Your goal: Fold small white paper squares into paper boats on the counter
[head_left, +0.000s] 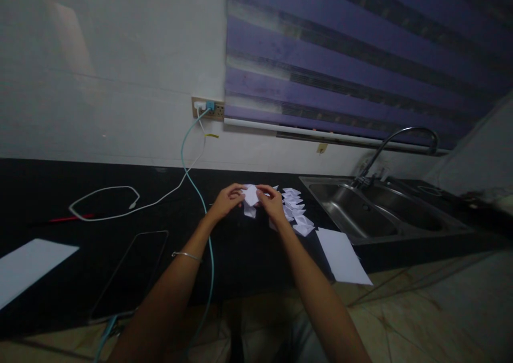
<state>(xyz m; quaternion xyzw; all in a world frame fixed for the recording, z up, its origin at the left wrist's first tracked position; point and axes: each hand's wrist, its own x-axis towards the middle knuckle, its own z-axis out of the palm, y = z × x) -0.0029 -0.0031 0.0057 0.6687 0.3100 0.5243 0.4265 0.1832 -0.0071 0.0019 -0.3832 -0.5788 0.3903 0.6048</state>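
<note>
Between my two hands is a small piece of folded white paper (251, 195), held a little above the dark counter. My left hand (229, 200) pinches its left side, with thumb and fingers closed. On the opposite side my right hand (271, 201) grips the paper with bent fingers. A pale shape just under the paper may be its reflection in the glossy counter. Right beside my right hand lie several folded white paper pieces (294, 207) in a loose row, partly hidden by that hand.
A white sheet (343, 256) overhangs the counter's front edge near the steel sink (356, 208). At left lie more white paper (34, 267), a tablet-like dark device (130, 275), a red pen-like item (70, 219) and a white cable (104, 218). A teal cable (211, 261) crosses behind my left wrist.
</note>
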